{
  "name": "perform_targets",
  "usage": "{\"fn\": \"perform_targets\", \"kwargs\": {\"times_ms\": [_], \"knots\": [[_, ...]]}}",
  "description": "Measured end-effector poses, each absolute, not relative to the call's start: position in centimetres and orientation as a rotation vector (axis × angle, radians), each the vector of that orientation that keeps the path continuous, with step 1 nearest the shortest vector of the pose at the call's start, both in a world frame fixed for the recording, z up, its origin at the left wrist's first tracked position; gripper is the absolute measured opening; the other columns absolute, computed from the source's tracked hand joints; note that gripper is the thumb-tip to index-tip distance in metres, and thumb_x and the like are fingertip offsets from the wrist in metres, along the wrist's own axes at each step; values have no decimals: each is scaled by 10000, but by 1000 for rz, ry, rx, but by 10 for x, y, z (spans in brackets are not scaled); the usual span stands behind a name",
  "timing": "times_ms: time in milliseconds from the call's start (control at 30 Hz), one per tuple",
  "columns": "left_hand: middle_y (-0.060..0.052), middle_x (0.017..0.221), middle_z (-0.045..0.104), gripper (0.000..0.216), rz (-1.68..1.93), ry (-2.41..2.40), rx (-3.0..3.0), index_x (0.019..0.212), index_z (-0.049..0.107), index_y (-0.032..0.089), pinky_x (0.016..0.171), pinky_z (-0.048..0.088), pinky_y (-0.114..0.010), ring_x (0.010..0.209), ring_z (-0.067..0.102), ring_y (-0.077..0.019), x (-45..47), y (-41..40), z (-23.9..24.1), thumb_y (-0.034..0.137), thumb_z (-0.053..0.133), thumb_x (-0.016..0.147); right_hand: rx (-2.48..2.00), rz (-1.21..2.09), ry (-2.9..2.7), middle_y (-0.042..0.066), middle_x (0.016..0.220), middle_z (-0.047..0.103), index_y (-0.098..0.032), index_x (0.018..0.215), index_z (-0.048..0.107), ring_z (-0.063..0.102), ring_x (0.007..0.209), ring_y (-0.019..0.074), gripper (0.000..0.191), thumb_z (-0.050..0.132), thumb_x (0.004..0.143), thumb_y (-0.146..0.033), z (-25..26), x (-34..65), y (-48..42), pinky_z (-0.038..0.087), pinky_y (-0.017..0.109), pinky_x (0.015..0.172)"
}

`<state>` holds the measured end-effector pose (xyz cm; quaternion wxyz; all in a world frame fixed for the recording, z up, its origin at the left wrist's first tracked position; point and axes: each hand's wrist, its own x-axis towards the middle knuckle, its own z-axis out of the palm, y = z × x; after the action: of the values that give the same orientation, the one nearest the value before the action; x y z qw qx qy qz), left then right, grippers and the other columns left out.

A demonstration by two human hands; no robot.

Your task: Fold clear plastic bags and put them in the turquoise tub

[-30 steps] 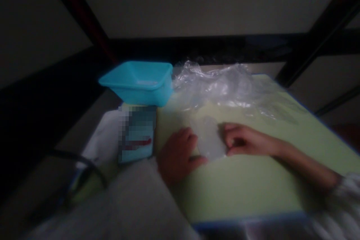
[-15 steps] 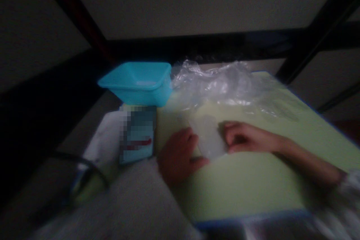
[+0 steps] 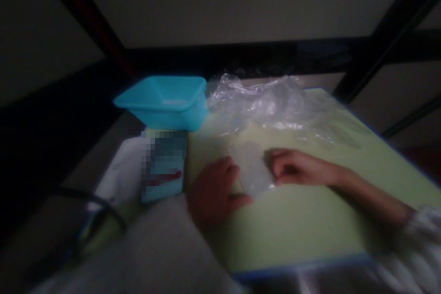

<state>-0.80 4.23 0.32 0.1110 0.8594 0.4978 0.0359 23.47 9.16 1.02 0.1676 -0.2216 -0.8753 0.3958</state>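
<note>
A small clear bag (image 3: 253,170) lies flat on the pale green desk (image 3: 303,225), between the two hands. The left hand (image 3: 212,190) rests against the bag's left edge with its thumb stretched along the near corner. The right hand (image 3: 296,167) has its fingers curled in against the right edge. Both hands touch the bag, but the picture is too dim and soft to show whether either grip is clenched on the film or only pressing on it.

Behind the bag, well apart from the hands, a heap of crumpled clear plastic (image 3: 262,103) spreads across the far part of the desk. A blue tub (image 3: 161,101) sits just left of the heap, at the far left corner. In front of the tub stands a box (image 3: 161,165) whose label is blotted out, close to the left hand. A white cloth (image 3: 120,170) lies beside the box, and a dark cable (image 3: 99,202) loops over its near end. Black bars (image 3: 241,57) run behind the desk and slant up at both sides.

Nothing lies between the hands and the bag. A grey blurred mass of fabric (image 3: 155,248) fills the lower left and hides the left wrist. The right forearm ends in a pale sleeve (image 3: 416,234), cut off by the frame.

Counted: two hands, one small bag, one tub, one box, one cloth and one cable. The number of sheets in the plastic heap cannot be made out.
</note>
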Motion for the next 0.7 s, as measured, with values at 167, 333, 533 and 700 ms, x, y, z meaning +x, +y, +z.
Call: {"fn": "perform_targets", "kwargs": {"times_ms": [167, 333, 533, 700], "knots": [[-40, 913, 514, 431, 113, 1440, 2538, 753, 451, 194, 753, 423, -362, 870, 504, -229, -10, 42, 4, 572, 654, 728, -641, 1172, -2471, 42, 787, 557, -132, 703, 591, 527, 724, 131, 243, 588, 874, -304, 10, 237, 93, 420, 263, 644], [-36, 897, 518, 447, 108, 1430, 2542, 747, 453, 196, 749, 423, -363, 853, 507, -228, -9, 42, 5, 588, 664, 712, -543, 1034, -2542, 30, 763, 589, -149, 777, 654, 554, 726, 125, 176, 576, 889, -260, 19, 241, 85, 424, 251, 643], [-47, 922, 525, 449, 86, 1446, 2503, 759, 461, 188, 764, 417, -366, 878, 501, -235, -5, 41, 9, 571, 687, 704, -383, 490, -2790, 51, 861, 617, -166, 858, 652, 542, 814, 149, 221, 473, 950, -257, 26, 249, 72, 372, 317, 758], [-44, 908, 520, 442, 81, 1434, 2512, 738, 448, 185, 751, 415, -352, 863, 500, -226, -5, 42, 9, 552, 692, 710, -408, 385, -2832, 54, 872, 616, -167, 868, 650, 536, 828, 154, 250, 434, 963, -249, 20, 249, 73, 377, 310, 742]]}}
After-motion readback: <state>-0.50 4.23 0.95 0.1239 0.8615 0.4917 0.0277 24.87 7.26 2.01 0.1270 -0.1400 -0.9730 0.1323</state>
